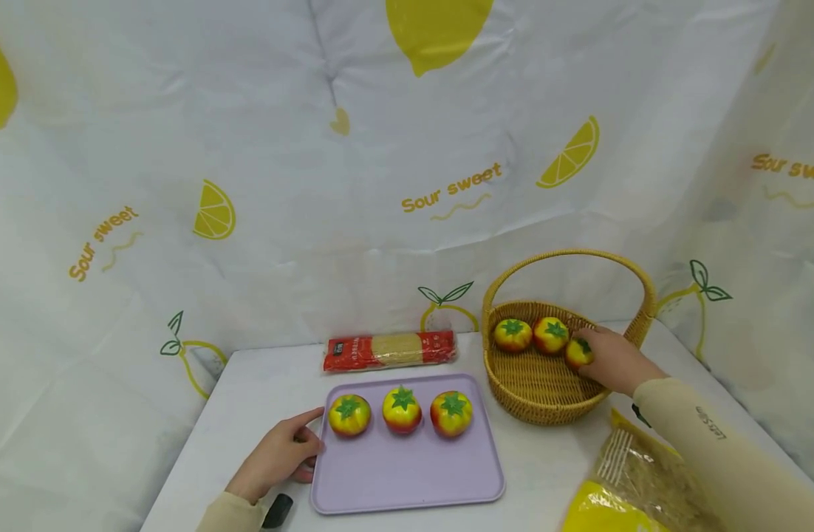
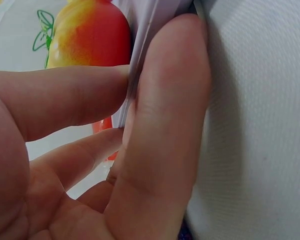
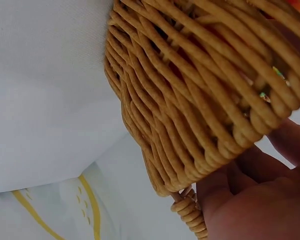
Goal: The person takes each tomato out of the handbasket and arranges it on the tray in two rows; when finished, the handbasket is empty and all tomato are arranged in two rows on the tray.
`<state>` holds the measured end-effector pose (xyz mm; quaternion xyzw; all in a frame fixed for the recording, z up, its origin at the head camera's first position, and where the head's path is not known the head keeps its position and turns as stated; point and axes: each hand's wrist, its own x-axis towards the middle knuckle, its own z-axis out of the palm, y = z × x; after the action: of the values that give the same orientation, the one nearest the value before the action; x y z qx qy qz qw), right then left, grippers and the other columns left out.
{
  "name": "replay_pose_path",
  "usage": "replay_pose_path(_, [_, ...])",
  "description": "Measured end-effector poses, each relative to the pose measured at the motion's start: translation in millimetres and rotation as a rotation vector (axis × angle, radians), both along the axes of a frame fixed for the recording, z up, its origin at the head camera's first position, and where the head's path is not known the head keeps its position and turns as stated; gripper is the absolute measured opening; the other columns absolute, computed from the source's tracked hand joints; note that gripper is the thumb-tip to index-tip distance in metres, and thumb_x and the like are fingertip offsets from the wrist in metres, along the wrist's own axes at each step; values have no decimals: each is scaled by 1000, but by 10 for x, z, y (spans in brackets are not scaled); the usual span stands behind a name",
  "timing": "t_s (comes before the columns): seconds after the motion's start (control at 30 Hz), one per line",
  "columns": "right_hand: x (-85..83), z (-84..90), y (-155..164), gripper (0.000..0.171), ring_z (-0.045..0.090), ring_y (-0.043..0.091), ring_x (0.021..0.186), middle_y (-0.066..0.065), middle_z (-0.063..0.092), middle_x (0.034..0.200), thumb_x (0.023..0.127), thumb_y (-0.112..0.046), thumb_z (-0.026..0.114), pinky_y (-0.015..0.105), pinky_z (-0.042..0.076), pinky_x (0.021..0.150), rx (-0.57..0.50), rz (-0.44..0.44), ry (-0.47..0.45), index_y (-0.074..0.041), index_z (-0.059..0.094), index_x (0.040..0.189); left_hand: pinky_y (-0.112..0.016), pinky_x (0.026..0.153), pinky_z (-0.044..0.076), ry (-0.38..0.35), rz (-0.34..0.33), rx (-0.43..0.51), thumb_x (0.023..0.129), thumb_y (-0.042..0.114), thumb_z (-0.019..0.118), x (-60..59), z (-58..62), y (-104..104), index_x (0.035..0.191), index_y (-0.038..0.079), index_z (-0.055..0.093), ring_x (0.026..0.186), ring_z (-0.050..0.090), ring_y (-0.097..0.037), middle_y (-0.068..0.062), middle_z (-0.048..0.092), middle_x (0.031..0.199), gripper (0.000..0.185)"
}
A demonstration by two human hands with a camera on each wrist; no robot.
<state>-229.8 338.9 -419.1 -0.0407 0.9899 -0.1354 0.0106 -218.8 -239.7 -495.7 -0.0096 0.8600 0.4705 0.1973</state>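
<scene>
A lavender tray (image 1: 407, 473) lies at the table's front with three red-yellow toy tomatoes in a row: left (image 1: 349, 414), middle (image 1: 402, 408), right (image 1: 450, 413). My left hand (image 1: 312, 437) pinches the tray's left rim, one fingertip close to the left tomato. In the left wrist view my fingers (image 2: 160, 125) clamp the tray rim (image 2: 145, 30) below a tomato (image 2: 90, 35). A wicker basket (image 1: 540, 388) with a handle holds two tomatoes (image 1: 512, 334) (image 1: 550, 334). Inside it, my right hand (image 1: 589, 356) grips a third tomato (image 1: 576, 352). The right wrist view shows the basket's wall (image 3: 200, 90).
A red packet of noodles (image 1: 388, 349) lies behind the tray. A yellow bag of noodles (image 1: 623, 480) sits at the front right, under my right forearm. A small black object (image 1: 277, 510) lies by my left wrist. A lemon-print cloth hangs behind the table.
</scene>
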Motion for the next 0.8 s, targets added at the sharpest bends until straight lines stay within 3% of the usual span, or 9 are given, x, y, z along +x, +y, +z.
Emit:
replay_pose_path(0.5, [27,-57,12,55,62,60,122,40,63,135,90,-6,84,70,55,102,-2,39,51,14,62,136,-38,62,67,-8,21,-21,96,6,76,23,26,25,160,8,51,74,66,-21,-10,65,96,69])
replay_pose_path(0.8, [176,109,-50,52,59,60,126,38,62,137,92,-8,81,72,53,104,-14,37,70,9,63,138,-39,63,68,7,9,-7,95,3,76,13,22,23,160,6,50,77,66,-21,-10,65,97,70])
